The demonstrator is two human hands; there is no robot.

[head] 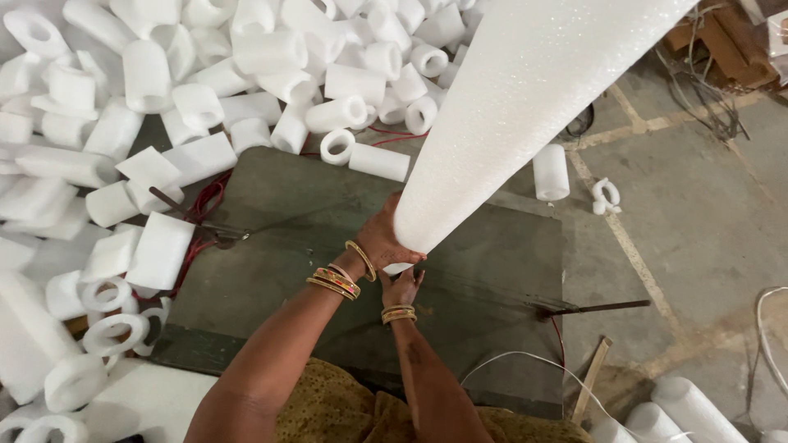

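Long white foam tube: round section, fine beaded, slightly sparkling surface, runs from the upper right of the view down to its near end over the middle of the tabletop. Near end sits at the hands, above the board.

Left hand: fingers curled over the tube's lower end, gripping it from the left side; gold and coloured bangles at the wrist. Right hand: below the tube end, fingers spread upward and touching its underside; bangles at that wrist too.

Tabletop: flat, dull green, worn, squared edges. Bare surface left and right of the hands. A thin dark rod lies near its right edge; another rod with red wire at the left edge.

Cut foam pieces: short white hollow cylinders, heaped along the far and left sides, crowding those edges. One short piece stands alone on the concrete floor to the right, which is mostly open.
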